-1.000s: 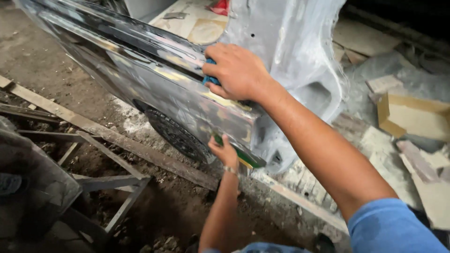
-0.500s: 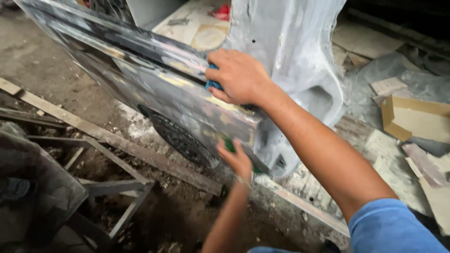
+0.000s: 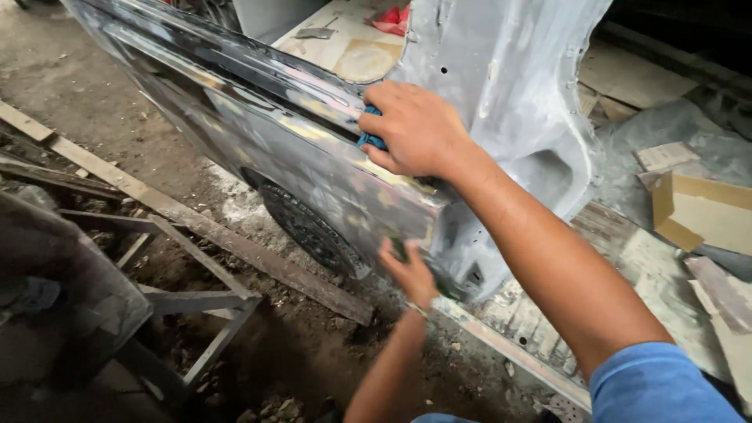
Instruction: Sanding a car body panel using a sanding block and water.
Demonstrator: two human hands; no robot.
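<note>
A long sanded car body panel [image 3: 258, 133], grey with patches of yellow filler, runs from the upper left to the middle of the view. My right hand [image 3: 415, 129] presses a small blue sanding pad [image 3: 370, 139] against the panel's top ridge. Lower down, my left hand [image 3: 411, 274] is blurred against the panel's bottom corner and grips a dark green tool [image 3: 399, 249]. A bracelet sits on that wrist. The rest of the green tool is hidden behind the hand.
A grey primed car body shell [image 3: 517, 86] rises behind the panel. A wheel with a tyre [image 3: 309, 227] sits under it. Wooden planks [image 3: 196, 227] and a metal frame [image 3: 188, 301] lie on the dirt floor at left. Cardboard pieces [image 3: 701, 211] lie at right.
My left hand has slid up and right along the panel's lower corner with the green tool. The right hand stays on the ridge with the blue pad.
</note>
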